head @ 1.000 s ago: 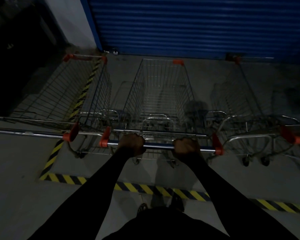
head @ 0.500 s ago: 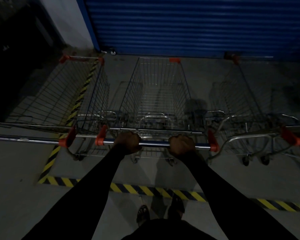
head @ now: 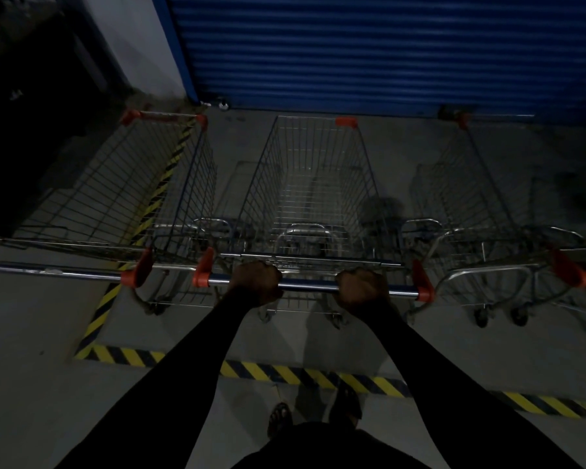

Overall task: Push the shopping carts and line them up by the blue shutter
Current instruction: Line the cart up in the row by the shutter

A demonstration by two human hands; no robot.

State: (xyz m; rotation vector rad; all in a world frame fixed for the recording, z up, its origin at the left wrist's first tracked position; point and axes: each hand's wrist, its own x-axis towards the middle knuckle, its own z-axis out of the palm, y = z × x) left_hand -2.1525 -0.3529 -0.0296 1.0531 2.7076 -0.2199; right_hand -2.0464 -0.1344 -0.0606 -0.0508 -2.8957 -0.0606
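Three wire shopping carts stand side by side, noses toward the blue shutter (head: pixel 386 49). The middle cart (head: pixel 312 184) has a metal handle bar (head: pixel 308 285) with orange end caps. My left hand (head: pixel 256 282) and my right hand (head: pixel 361 288) both grip that bar, about a shoulder's width apart. The left cart (head: pixel 115 187) sits close beside it, its handle end almost touching. The right cart (head: pixel 481 204) stands a little further off in shadow. The middle cart's front edge stops just short of the shutter's base.
Yellow-and-black hazard tape (head: pixel 285 372) marks the floor behind the carts and runs up under the left cart. A white wall (head: pixel 139 38) and a dark opening (head: pixel 31 113) lie to the left. My feet (head: pixel 279 418) stand behind the tape.
The middle cart has rolled slightly forward toward the shutter with both hands on its bar. The other two carts have stayed put.
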